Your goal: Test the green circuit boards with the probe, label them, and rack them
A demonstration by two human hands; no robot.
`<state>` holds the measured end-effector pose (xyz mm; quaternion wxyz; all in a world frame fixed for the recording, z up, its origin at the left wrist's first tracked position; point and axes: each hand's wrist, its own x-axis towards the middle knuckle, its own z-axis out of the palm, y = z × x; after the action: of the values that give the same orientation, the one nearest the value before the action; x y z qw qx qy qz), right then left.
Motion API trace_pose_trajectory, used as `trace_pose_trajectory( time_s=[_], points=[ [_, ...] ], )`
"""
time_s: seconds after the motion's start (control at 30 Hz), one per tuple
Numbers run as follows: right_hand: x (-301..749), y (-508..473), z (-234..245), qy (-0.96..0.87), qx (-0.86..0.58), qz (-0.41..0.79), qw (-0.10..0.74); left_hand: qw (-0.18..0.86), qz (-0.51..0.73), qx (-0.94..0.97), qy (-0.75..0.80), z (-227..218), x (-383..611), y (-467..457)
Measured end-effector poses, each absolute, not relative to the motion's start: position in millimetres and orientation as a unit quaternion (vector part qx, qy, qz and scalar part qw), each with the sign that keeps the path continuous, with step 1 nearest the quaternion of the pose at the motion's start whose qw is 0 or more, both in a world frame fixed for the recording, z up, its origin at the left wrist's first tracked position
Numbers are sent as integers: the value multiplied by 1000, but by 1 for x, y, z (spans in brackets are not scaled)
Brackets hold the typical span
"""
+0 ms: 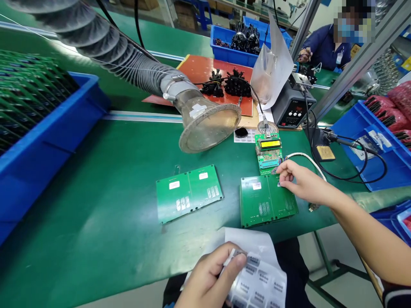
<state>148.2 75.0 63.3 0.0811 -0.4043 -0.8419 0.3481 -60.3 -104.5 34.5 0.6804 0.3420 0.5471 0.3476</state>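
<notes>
In my left hand is a sheet of printed labels, gripped between thumb and fingers at the table's front edge. My right hand is pinched over the right half of a green circuit board. A small pale sticker label shows at its fingertips, mostly covered by them. This board lies on top of a stack, and its left half bears a white label. To the left lies another green board with a white label on each half.
A fume extraction funnel hangs over the table. Behind the stack stands a small tester board with a lit yellow display. A soldering station, cables and a blue bin are at right. Another blue bin holds boards. A co-worker sits opposite.
</notes>
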Motion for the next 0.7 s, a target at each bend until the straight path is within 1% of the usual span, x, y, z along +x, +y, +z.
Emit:
trace_pose_trajectory(
  time_s=[0.13,0.2,0.27,0.37,0.43,0.5,0.57,0.63,0.7],
  points=[
    [145,57,63,-900,-387,156,125,672,382,315,551,27,-57,-100],
    [143,48,65,-910,-377,87,151,660,402,302,558,25,-55,-99],
    [143,42,68,-923,-353,81,129,657,409,300,557,23,-53,-100],
    [144,38,71,-950,-289,114,21,653,410,311,556,21,-55,-102],
    [143,38,74,-957,-266,116,-20,652,414,313,553,22,-58,-106],
    [133,41,81,-962,-252,108,-14,650,424,310,549,24,-62,-110],
    [110,46,88,-969,-225,107,13,642,436,309,550,27,-65,-114],
    [75,52,91,-975,-186,113,37,623,445,304,566,29,-67,-117],
    [31,59,86,-981,-149,122,35,597,456,286,595,31,-68,-118]
  ],
)
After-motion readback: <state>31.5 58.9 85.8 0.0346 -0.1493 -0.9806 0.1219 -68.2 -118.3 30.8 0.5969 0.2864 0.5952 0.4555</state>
